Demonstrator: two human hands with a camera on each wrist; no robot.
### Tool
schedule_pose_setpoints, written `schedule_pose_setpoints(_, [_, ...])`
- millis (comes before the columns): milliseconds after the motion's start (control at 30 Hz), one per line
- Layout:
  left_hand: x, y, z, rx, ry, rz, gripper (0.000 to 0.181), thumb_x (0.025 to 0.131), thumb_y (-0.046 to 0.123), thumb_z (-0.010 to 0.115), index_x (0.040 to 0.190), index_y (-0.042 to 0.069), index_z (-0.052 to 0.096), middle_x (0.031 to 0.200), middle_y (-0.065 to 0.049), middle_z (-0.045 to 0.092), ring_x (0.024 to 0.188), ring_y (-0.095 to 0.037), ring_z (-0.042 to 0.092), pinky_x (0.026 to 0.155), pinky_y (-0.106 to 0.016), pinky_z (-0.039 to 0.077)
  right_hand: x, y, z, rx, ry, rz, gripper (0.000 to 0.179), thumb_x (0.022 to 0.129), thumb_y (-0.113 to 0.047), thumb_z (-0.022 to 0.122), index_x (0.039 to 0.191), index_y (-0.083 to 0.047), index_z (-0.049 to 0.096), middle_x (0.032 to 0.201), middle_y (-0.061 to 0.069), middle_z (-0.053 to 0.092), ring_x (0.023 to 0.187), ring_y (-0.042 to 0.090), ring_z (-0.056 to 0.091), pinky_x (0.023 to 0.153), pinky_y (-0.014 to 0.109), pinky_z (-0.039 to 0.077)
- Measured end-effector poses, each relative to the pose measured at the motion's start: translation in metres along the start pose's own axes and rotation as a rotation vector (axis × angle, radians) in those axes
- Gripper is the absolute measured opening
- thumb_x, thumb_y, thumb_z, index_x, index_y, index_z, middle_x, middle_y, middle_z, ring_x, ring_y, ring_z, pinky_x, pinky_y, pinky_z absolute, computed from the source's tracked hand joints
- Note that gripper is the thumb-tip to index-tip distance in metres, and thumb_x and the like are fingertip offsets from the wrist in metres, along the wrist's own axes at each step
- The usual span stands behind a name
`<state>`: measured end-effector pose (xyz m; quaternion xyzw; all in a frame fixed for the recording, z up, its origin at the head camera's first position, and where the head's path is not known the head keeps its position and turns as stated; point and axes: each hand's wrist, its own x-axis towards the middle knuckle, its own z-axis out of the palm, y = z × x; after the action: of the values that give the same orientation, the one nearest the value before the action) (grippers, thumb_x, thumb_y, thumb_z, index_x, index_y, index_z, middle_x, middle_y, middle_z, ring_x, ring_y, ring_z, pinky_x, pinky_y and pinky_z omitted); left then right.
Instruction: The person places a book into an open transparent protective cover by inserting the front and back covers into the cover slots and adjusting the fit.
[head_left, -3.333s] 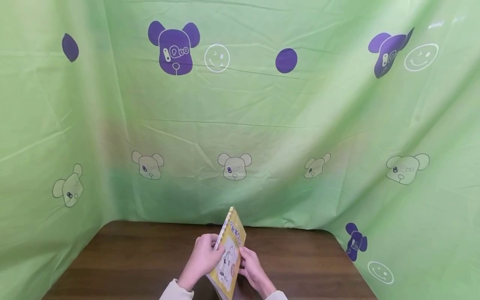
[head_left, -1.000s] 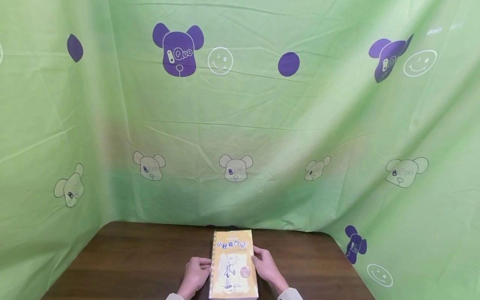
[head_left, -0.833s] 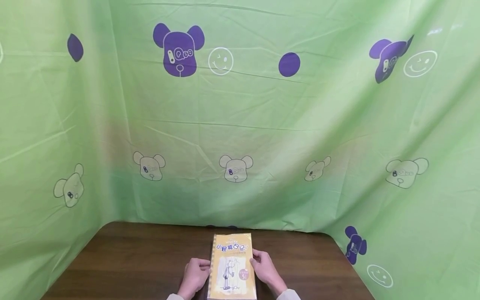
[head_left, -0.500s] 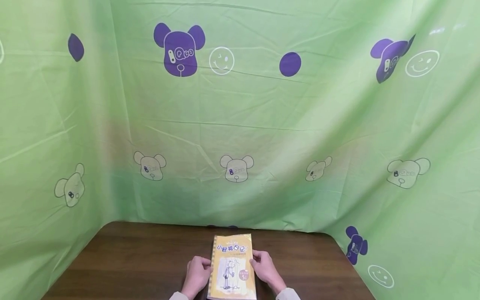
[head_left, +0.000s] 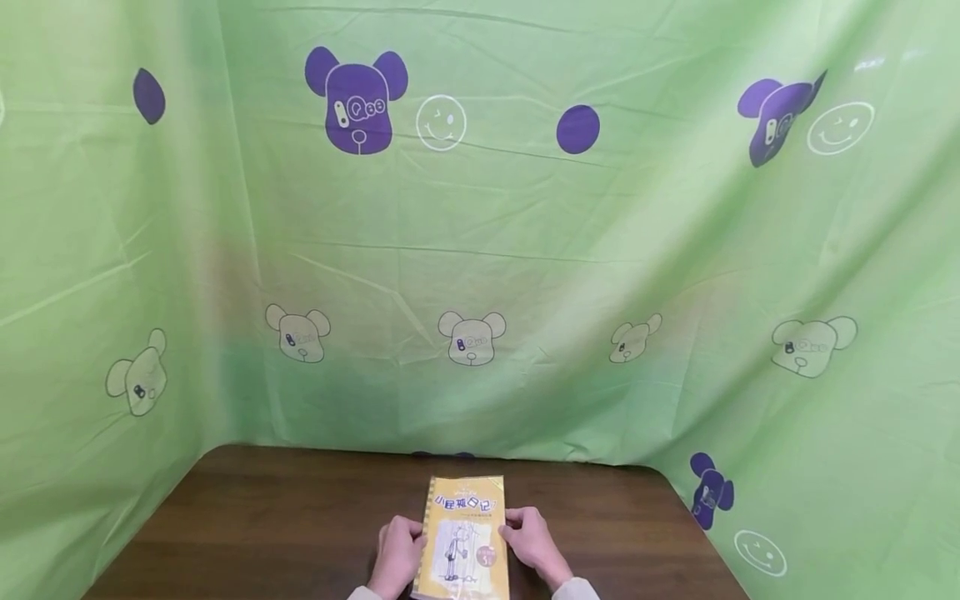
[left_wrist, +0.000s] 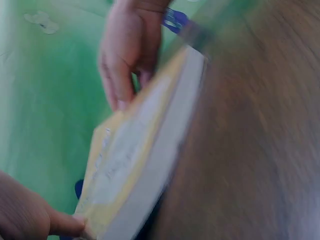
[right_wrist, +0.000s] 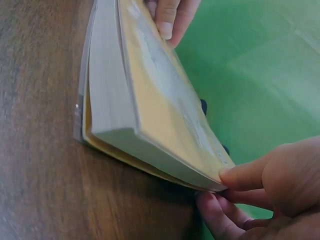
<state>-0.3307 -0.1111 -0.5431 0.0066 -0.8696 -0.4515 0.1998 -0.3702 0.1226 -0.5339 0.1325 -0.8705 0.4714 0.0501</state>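
Observation:
A thick yellow paperback book with a cartoon figure and Chinese title faces cover up, low in the middle of the head view. My left hand grips its spine side; in the left wrist view the left thumb lies on the cover. My right hand pinches the opposite edge. The right wrist view shows the right thumb on the front cover and the fingers below. The page block shows there, with the back cover slightly apart from it. Whether the book touches the table is unclear.
Under the book is a dark brown wooden table with rounded far corners. A green cloth printed with bear heads and smiley faces hangs behind it and on both sides.
Over three seconds ago the book stood tilted on edge between both hands; now its cover faces up. In the last second its top edge has shifted slightly nearer, both hands moving along.

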Motion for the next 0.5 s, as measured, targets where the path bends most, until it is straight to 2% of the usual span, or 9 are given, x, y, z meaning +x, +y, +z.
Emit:
schedule_pose_setpoints(133, [0.0001,-0.0021,0.0018,0.03,0.027,0.027,0.011,0.073,-0.005,0.08,0.08,0.003,0.08,0.078,-0.01,0.075,0.073,-0.023,0.067,0.064,-0.037,0.052,-0.0007,0.0008,-0.0001,-0.049,0.02,-0.002,0.022,0.086,0.001,0.069,0.105,0.01,0.075,0.083,0.007,0.074,0.076,0.008,0.061,0.07,0.023,0.05])
schedule_pose_setpoints(367, [0.0018,-0.0025,0.0032,0.056,0.009,0.062,0.017,0.072,-0.005,0.078,0.064,0.009,0.075,0.067,-0.002,0.068,0.065,-0.016,0.059,0.057,-0.032,0.046,-0.0009,0.0011,0.0004,-0.076,0.019,-0.007,0.015,0.082,0.003,0.072,0.096,0.007,0.076,0.078,0.006,0.072,0.073,0.008,0.059,0.067,0.024,0.049])
schedule_pose_setpoints(500, [0.0033,-0.0035,0.0059,0.094,0.034,0.137,0.02,0.071,-0.007,0.077,0.061,0.009,0.07,0.066,-0.001,0.062,0.064,-0.018,0.058,0.056,-0.033,0.047,0.0026,0.0029,0.0015,-0.101,0.01,-0.017,0.012,0.08,0.003,0.072,0.091,0.004,0.076,0.075,0.003,0.071,0.07,0.006,0.056,0.065,0.023,0.048])
